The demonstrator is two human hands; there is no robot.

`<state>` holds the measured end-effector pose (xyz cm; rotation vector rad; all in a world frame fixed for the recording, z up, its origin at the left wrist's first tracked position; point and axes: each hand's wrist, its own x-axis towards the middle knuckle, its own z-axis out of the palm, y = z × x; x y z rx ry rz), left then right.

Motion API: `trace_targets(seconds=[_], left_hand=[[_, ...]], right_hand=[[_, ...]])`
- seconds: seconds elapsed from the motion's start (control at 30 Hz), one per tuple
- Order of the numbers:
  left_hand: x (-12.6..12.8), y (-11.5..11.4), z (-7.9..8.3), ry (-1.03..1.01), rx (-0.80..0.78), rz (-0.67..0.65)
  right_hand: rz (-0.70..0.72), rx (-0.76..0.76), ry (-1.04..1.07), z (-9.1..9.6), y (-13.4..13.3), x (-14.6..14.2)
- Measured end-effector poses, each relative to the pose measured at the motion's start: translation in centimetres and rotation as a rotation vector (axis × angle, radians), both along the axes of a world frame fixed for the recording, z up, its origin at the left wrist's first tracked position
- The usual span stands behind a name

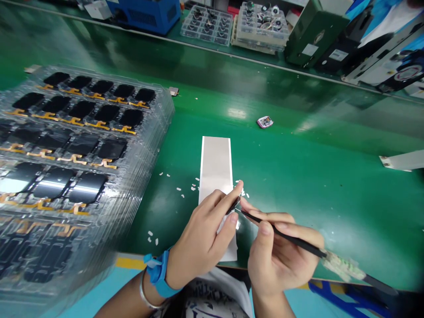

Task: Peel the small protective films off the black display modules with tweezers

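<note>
Here, left hand [198, 238]: pinched narrow, thumb and forefinger closed on a small dark piece [233, 205] at lower centre of the frame; too small to identify. A blue wristband [158, 274] and a metal bangle [144, 296] circle the wrist.

Right hand [281, 251]: curled in a narrow pen grip around black fine-tip tweezers [291, 236], with a pale wrapped section [341, 265] on the shaft beyond the fingers.

Technique: the fingertips of both hands nearly meet, and the tweezers' tip comes in just beside the pinch. This close, braced hold appears to keep the tip steady on so small a piece.

Direction: the tweezers' long axis slants from lower right up to the left, tip pointing at the small dark piece.

Strip: a pale liner strip [215, 163] lies flat beneath the left hand at centre, its long axis running away from the person, tilted slightly from vertical in the frame.

Scraps: small white flecks [179, 189] dot the bench on both sides of the strip.

Bench: a green surface [331, 198] carries it all.

Left of frame: stacked clear trays [165, 106] hold rows of black panels [99, 112] with orange flex tails.

Farther out: a small pink-edged device [265, 122] lies upper centre; a blue machine [144, 13] stands at top.
</note>
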<state>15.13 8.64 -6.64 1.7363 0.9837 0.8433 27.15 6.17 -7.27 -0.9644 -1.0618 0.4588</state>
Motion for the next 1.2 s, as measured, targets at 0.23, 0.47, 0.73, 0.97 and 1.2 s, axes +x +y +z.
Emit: trace_targets(seconds=[0.23,0.47,0.73,0.97,1.2], left_hand=[[0.1,0.0,-0.2,0.016,-0.004,0.012],[0.0,0.0,-0.1,0.016,-0.027,0.013],[0.0,-0.1,-0.2,-0.019,-0.019,0.004],[0.0,0.0,-0.1,-0.002,-0.004,0.010],[0.1,0.1,-0.4,0.058,-0.001,0.008]], right_hand=[[-0.001,0.020,-0.061,-0.2,-0.1,0.3],[0.040,0.076,-0.059,-0.4,0.1,0.4],[0.069,0.082,-0.055,-0.4,0.1,0.4],[0.041,0.045,-0.064,-0.1,0.1,0.3],[0.052,-0.006,0.093,0.8,0.4,1.5]])
